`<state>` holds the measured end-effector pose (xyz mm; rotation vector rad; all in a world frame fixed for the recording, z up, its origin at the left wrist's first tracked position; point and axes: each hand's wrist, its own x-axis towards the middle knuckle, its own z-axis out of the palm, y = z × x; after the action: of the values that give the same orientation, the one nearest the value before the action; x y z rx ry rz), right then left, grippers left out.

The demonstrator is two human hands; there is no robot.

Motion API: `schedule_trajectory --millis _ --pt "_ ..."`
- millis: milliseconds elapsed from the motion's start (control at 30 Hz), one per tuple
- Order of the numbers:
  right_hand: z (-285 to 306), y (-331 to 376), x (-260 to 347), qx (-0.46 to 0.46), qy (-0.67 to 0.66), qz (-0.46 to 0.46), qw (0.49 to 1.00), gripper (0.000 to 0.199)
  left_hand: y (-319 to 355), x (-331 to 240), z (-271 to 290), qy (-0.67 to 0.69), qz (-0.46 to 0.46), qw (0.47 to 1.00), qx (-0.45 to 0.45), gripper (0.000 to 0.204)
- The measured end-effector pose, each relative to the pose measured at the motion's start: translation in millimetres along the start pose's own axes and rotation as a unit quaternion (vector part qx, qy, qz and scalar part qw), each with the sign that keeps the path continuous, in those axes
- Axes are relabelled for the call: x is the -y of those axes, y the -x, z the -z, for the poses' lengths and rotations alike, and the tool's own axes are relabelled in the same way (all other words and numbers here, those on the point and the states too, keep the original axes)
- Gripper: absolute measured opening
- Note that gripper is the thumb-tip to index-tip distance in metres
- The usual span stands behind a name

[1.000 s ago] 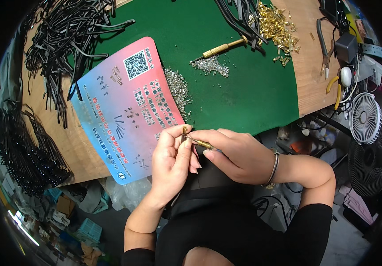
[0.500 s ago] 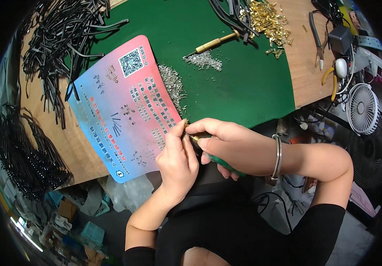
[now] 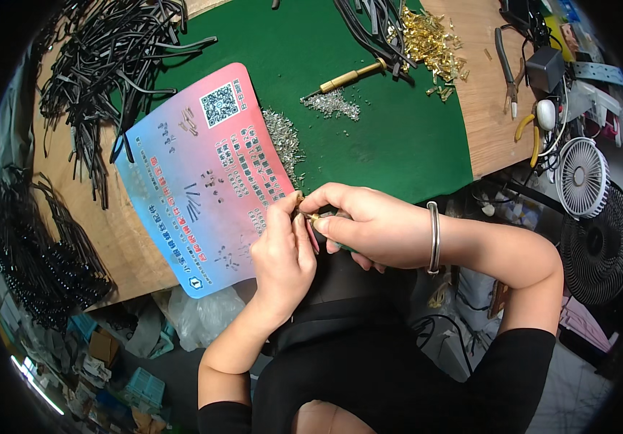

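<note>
At the table's near edge, my left hand [image 3: 282,249] is closed, its thumb and fingers pinching a small gold-coloured piece [image 3: 299,203] that is mostly hidden. My right hand [image 3: 380,226] wraps round a screwdriver [image 3: 316,218] with a brass-coloured front and a green handle partly covered by the palm. The driver's front end meets the piece between my left fingertips. Under and beside my left hand lies a pink and blue printed mat [image 3: 174,181] with several tiny screws and metal bits on it. A heap of small silver screws [image 3: 284,137] rests along its right edge.
A green cloth [image 3: 391,145] covers the wooden table. On it lie a brass screwdriver [image 3: 351,76], a smaller silver screw pile [image 3: 333,105] and gold metal pieces [image 3: 434,47]. Black strips [image 3: 102,79] heap at left. Pliers [image 3: 507,69] and a white fan [image 3: 583,177] are at right.
Both hands have shifted slightly left, still together at the table edge. My right hand has turned a little on the screwdriver, and less of the green handle shows.
</note>
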<state>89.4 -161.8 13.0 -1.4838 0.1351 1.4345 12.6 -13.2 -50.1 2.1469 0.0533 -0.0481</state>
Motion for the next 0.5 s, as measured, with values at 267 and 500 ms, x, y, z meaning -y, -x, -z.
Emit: schedule_trajectory --millis 267,500 --pt "-7 -4 -11 -0.094 0.374 0.151 0.91 0.033 -5 -1 3 0.005 -0.001 1.0 0.012 0.02" --pt "-9 0 -19 -0.131 0.45 0.202 0.86 0.029 -5 -1 3 0.014 0.011 1.0 0.016 0.019"
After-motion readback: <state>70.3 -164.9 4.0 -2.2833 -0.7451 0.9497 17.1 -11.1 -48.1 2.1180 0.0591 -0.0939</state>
